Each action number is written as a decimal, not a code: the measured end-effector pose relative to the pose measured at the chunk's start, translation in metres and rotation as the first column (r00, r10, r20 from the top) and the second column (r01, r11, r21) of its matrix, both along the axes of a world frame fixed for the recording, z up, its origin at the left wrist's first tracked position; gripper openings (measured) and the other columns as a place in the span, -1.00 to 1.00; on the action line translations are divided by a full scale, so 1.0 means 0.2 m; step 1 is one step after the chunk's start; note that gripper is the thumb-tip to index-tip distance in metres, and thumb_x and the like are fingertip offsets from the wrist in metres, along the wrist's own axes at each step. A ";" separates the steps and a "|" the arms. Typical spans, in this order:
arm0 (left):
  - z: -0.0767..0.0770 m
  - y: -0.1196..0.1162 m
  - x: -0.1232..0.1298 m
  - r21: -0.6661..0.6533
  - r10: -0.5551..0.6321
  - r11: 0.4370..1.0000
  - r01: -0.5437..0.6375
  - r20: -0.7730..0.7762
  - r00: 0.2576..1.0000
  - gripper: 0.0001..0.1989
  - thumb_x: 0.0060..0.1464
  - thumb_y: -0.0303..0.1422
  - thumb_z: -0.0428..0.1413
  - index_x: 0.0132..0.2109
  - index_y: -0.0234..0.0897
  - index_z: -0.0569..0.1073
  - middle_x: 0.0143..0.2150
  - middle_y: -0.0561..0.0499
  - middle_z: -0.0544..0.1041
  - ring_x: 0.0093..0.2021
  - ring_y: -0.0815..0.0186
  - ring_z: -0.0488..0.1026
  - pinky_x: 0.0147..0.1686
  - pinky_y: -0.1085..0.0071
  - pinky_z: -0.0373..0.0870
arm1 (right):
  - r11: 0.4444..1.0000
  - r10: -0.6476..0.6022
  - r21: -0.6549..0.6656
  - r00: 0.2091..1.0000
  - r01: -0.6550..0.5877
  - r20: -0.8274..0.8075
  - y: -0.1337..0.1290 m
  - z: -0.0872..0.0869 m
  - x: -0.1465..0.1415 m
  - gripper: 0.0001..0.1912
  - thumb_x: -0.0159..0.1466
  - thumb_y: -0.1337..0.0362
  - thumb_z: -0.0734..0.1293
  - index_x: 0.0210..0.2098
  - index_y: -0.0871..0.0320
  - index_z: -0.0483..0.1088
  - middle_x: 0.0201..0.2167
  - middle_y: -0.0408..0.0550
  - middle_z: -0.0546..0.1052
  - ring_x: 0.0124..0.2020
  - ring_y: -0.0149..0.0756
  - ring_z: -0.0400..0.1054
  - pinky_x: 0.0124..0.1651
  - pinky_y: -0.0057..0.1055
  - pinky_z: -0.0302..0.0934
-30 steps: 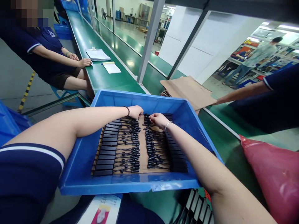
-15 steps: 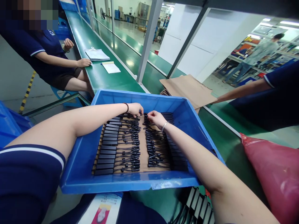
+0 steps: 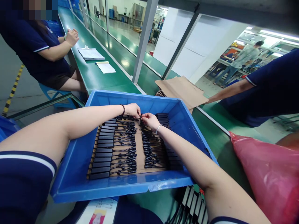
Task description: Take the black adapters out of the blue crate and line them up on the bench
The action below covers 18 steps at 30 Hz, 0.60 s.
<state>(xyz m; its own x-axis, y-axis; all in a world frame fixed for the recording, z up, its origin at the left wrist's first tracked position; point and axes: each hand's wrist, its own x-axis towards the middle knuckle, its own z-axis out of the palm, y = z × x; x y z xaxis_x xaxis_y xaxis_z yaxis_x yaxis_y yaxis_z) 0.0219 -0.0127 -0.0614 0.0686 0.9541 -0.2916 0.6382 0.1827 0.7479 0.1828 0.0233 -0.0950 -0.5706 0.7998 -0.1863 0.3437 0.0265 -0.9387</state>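
Note:
A blue plastic bin (image 3: 98,193) holds black power adapters (image 3: 102,150) in a left row and a right row (image 3: 162,117), on brown cardboard (image 3: 139,146). Their short black cables (image 3: 126,152) point towards the middle. At the bin's far end my left hand (image 3: 133,110) is closed, fingertips pinching a black cable end. My right hand (image 3: 151,120), almost touching it, pinches a black cable end too. Whether both hold the same cable I cannot tell. My right forearm covers part of the right row.
More adapters (image 3: 192,200) lie on the green bench below the bin. A pink plastic bag (image 3: 268,168) stands at the right. Cardboard sheets (image 3: 182,90) lie behind the bin, with a co-worker's hand (image 3: 207,99) on them. Another co-worker (image 3: 56,51) sits at the left near a clipboard (image 3: 91,53).
My hands have come closer together, the right one moving left towards the left one. The seated co-worker has raised a hand off the bench. The view has shifted slightly.

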 end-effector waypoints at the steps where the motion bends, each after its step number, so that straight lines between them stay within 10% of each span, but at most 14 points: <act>1: 0.00 0.00 0.00 0.008 -0.013 1.000 0.013 0.002 1.000 -0.83 -0.21 -0.47 0.21 -0.35 -0.38 0.49 -0.51 0.05 0.48 -0.53 0.45 0.38 -0.50 0.57 0.28 | 1.000 -0.001 0.003 1.000 0.001 -0.004 0.00 0.00 0.00 -0.93 0.11 0.48 0.24 -0.39 0.24 0.27 -0.57 -0.19 0.38 -0.60 -0.56 0.22 -0.53 -0.62 0.15; 18: -0.01 -0.01 0.01 0.012 -0.050 0.999 0.051 -0.039 0.998 -0.73 -0.25 -0.20 0.14 -0.42 -0.31 0.51 -0.59 0.07 0.42 -0.56 0.44 0.27 -0.56 0.56 0.14 | 0.989 0.011 0.144 0.987 -0.034 0.162 0.01 -0.01 -0.01 -0.93 0.13 0.33 0.31 -0.40 0.22 0.34 -0.59 -0.19 0.41 -0.59 -0.52 0.26 -0.50 -0.61 0.14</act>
